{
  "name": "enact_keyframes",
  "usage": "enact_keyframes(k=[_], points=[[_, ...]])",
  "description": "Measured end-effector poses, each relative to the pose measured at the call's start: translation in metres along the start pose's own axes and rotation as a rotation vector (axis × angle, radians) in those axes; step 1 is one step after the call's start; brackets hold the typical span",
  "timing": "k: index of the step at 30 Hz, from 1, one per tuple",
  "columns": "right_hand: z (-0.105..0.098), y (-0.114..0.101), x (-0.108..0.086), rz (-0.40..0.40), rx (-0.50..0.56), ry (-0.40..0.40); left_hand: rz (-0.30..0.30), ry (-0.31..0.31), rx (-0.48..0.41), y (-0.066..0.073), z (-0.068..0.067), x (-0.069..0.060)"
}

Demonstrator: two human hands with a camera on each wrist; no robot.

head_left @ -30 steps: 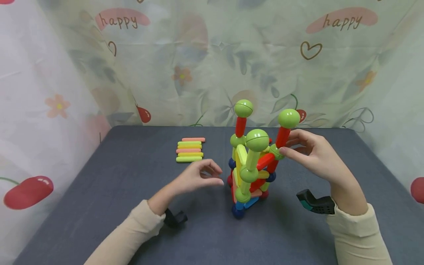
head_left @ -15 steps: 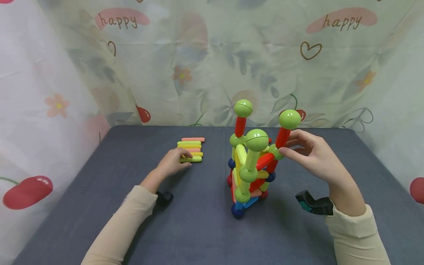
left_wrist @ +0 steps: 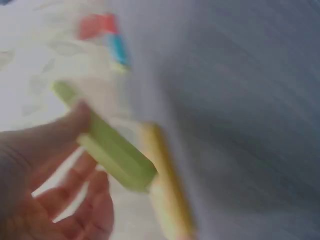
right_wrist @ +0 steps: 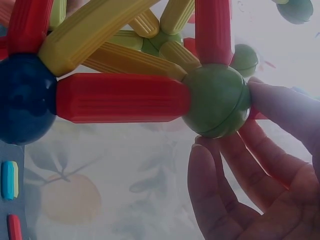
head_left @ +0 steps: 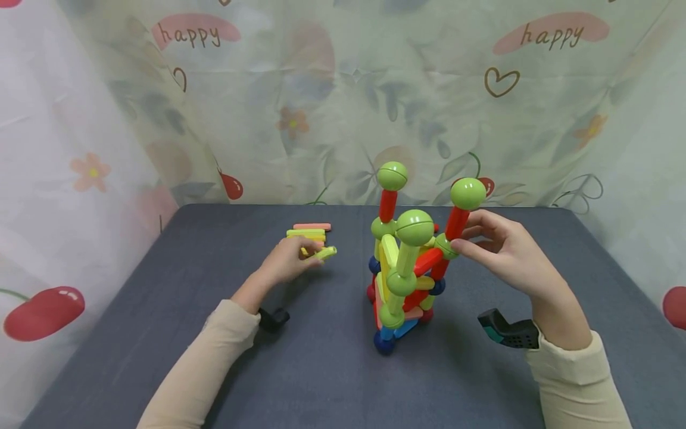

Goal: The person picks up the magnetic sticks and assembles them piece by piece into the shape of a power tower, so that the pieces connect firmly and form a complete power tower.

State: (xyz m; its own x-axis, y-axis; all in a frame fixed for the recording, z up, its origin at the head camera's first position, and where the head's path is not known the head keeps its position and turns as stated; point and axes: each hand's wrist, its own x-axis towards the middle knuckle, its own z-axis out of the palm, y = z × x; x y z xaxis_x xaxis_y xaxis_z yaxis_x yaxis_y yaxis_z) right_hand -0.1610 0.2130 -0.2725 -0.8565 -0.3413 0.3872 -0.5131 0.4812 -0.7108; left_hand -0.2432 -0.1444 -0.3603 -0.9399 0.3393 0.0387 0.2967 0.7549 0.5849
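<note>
My left hand (head_left: pixel 284 261) pinches a light green magnetic rod (head_left: pixel 326 253) between thumb and fingers, tilted and lifted beside a short row of rods. In the left wrist view, blurred, the same rod (left_wrist: pixel 120 155) lies across the fingers. A tower of magnetic rods and balls (head_left: pixel 408 259) stands to the right, three green balls on upright rods at its top. On the tower's right side my right hand (head_left: pixel 509 253) holds a green ball (right_wrist: pixel 216 101) with thumb and fingertips. A red rod (right_wrist: pixel 122 98) joins this ball to a dark blue ball (right_wrist: pixel 25 97).
The row of yellow, green and pink rods (head_left: pixel 309 232) lies left of the tower, partly hidden by my left hand. The dark table (head_left: pixel 332 369) ends at a patterned curtain (head_left: pixel 343 119). Small loose pieces (right_wrist: pixel 9 180) show at the right wrist view's left edge.
My left hand has moved left from beside the tower to the rods, taken the nearest light green one and lifted it slightly. My right hand has stayed at the tower.
</note>
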Motion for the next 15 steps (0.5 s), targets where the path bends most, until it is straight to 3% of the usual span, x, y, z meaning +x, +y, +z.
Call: enact_keyframes(k=[3, 7, 11, 15], points=[[0.000, 0.000, 0.000, 0.006, 0.002, -0.003, 0.116, 0.132, -0.217, 0.028, -0.011, -0.008], [0.000, 0.000, -0.001, 0.002, 0.010, -0.003, 0.345, 0.339, -0.410, 0.068, -0.022, -0.022], [0.000, -0.001, -0.001, -0.004, 0.013, 0.000, 0.595, 0.486, -0.461, 0.097, -0.025, -0.033], [0.001, -0.001, -0.001, -0.002, 0.019, -0.001, 0.755, 0.534, -0.435, 0.113, -0.022, -0.036]])
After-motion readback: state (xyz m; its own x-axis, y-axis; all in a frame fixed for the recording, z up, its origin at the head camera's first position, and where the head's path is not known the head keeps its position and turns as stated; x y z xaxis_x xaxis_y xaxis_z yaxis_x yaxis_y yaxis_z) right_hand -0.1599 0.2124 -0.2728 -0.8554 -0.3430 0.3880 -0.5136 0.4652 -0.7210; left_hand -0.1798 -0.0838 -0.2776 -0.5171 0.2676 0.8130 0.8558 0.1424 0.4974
